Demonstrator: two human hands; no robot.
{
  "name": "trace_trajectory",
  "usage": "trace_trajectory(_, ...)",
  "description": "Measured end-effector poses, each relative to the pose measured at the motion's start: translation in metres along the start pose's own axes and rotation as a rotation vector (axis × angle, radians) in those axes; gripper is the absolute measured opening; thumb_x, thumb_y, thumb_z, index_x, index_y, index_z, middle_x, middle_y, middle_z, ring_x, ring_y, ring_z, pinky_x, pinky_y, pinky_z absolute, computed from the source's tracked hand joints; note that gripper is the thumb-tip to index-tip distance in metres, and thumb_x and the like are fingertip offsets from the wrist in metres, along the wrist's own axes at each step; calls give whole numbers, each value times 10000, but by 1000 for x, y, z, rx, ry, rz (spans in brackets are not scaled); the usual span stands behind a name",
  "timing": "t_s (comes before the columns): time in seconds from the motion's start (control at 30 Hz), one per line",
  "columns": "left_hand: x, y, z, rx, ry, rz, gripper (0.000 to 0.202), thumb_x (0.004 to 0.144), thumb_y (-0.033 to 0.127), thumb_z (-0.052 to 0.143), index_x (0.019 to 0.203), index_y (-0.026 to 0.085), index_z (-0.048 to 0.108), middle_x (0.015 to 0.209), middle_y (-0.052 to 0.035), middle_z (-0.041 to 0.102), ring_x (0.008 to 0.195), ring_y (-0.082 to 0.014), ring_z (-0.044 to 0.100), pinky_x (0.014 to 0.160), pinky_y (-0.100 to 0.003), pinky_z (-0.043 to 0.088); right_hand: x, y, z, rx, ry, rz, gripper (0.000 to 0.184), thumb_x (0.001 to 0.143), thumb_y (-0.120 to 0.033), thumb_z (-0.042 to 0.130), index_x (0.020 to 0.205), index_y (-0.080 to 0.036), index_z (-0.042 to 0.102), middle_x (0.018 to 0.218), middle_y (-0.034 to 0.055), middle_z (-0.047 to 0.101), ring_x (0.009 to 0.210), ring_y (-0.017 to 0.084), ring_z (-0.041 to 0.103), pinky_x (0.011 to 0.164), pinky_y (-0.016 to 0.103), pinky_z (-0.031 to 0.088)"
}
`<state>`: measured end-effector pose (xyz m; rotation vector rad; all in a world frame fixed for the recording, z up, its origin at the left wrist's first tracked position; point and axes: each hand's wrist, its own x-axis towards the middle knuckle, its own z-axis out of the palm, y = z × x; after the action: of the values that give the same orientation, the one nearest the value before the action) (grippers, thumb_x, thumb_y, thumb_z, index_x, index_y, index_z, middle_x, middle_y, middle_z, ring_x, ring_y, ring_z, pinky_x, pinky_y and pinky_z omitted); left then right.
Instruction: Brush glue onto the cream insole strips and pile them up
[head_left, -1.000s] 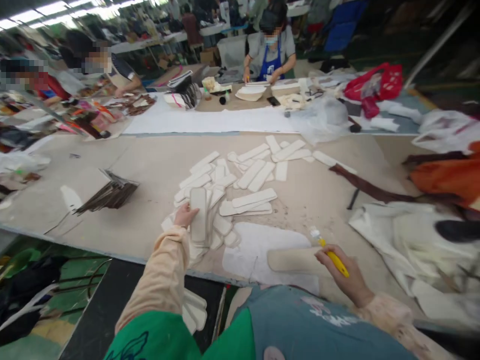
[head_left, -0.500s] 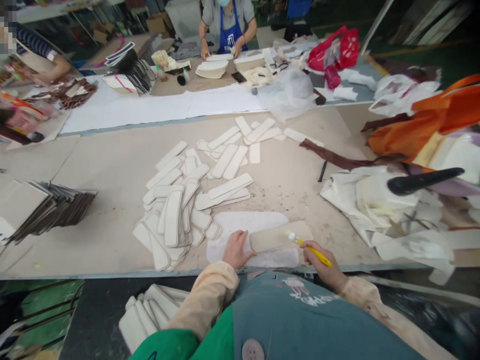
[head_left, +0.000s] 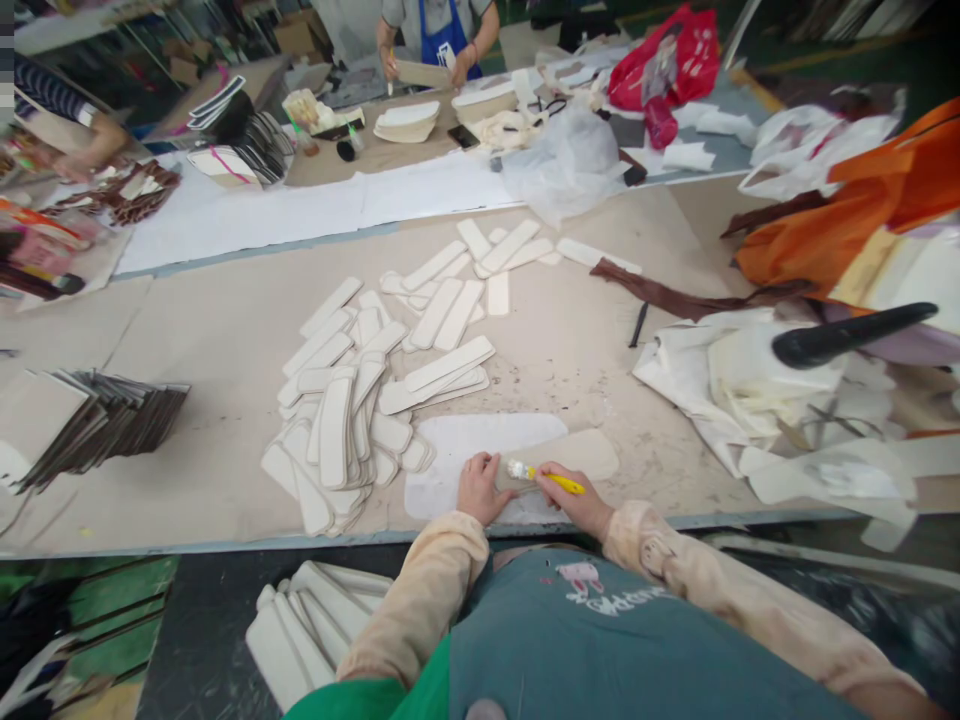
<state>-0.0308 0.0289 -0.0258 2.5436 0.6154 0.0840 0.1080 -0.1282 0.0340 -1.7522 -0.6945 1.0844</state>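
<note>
My right hand (head_left: 577, 497) is closed around the yellow handle of a brush (head_left: 559, 481). White stuff coats the brush's bristles, which rest on a long beige strip (head_left: 585, 455) with rounded corners. At the strip's left end, my left hand (head_left: 483, 490) holds it down, thumb and fingers at its edges. Under the strip lies a white sheet (head_left: 442, 440) with rounded ends. Many cream strips (head_left: 335, 430) lie in a loose heap to the left of my hands, some stacked and overlapping.
Dark-edged panels (head_left: 112, 415) stand in a stack at the left. At right are a white container (head_left: 750, 365) with a black handle (head_left: 855, 335), a brown strip (head_left: 667, 290) and an orange bag (head_left: 825, 240). Across the table, a co-worker (head_left: 442, 45) handles a strip. More pale panels (head_left: 307, 620) lie below the table edge.
My right hand has moved left with the brush, from the strip's right part to near my left hand. My left hand stays at the strip's left end. The co-worker has raised a strip.
</note>
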Motion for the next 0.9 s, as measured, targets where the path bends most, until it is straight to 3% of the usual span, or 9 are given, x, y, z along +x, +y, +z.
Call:
trace_trajectory(0.2,1,-2,2,-14,14,2,701,604,472,723,1215,213,496,1097,-107,498,975,-264,491,840,-429,433,16,5,13,2,-68,0,300,851,-483,423,847,-209,543,524,-60,494,482,100,469,524,214,393)
trace_trajectory(0.37,2,-5,5,-17,19,4,716,588,446,744,1218,208,503,1120,-108,497,983,-266,490,867,-434,428,19,8,6,-3,2,13,287,847,-456,432,815,-200,559,524,-57,494,493,99,464,527,213,384)
trace_trajectory(0.5,3,-5,5,-5,5,8,708,588,463,743,1208,203,519,1126,-107,495,969,-264,492,869,-432,430,12,11,-20,-10,111,22,280,850,-437,430,775,-197,554,521,-56,486,509,103,468,550,219,388)
trace_trajectory(0.67,5,-3,3,11,18,11,672,604,471,729,1191,208,533,1100,-104,499,965,-264,491,862,-434,433,-4,23,-67,-74,276,45,290,849,-441,423,741,-199,542,522,-56,473,501,107,463,541,225,390)
trace_trajectory(0.8,5,-3,4,15,13,16,678,603,480,728,1187,198,533,1102,-108,495,968,-264,489,868,-428,433,-17,30,-100,-213,380,42,293,864,-445,407,759,-207,540,538,-45,484,529,121,489,568,235,403)
trace_trajectory(0.9,4,-4,6,10,7,11,684,604,481,727,1202,219,523,1113,-105,488,977,-270,492,869,-433,429,-26,29,-110,-375,436,-12,275,875,-429,400,852,-208,563,623,-9,568,582,138,536,608,245,417)
